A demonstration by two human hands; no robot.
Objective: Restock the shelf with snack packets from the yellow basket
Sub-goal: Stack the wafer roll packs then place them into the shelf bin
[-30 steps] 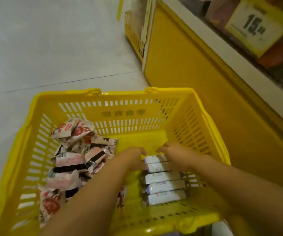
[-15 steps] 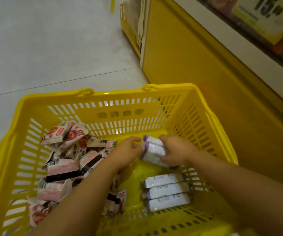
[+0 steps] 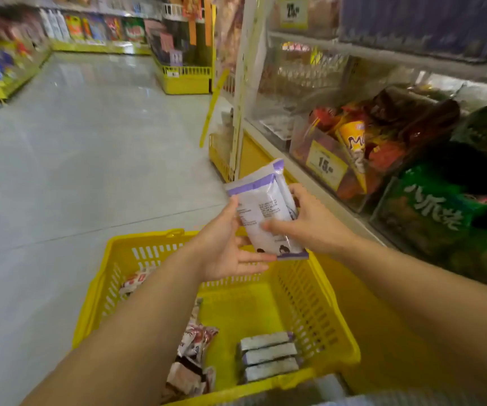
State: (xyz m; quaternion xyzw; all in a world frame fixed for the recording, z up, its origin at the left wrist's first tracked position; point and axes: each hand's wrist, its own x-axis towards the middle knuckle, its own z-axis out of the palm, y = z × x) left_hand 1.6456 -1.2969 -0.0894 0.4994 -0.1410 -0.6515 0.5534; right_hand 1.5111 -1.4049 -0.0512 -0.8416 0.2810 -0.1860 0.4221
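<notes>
The yellow basket stands on the floor below me, beside the shelf on the right. Above its far rim I hold a small stack of white-and-purple snack packets upright. My right hand grips them from the right. My left hand supports them from the left and underneath. Three more white-and-purple packets lie in a row in the basket's near right part. Pink-and-white packets are piled in its left part, partly hidden by my left forearm.
The shelf's clear bins hold orange snack bags and green bags, with a yellow price tag in front. The aisle floor stretches to the left. More yellow shelving stands at the far end.
Both hands lifted the white-and-purple packets out of the basket, up to shelf height. My view tilted up from the basket to the aisle and shelf.
</notes>
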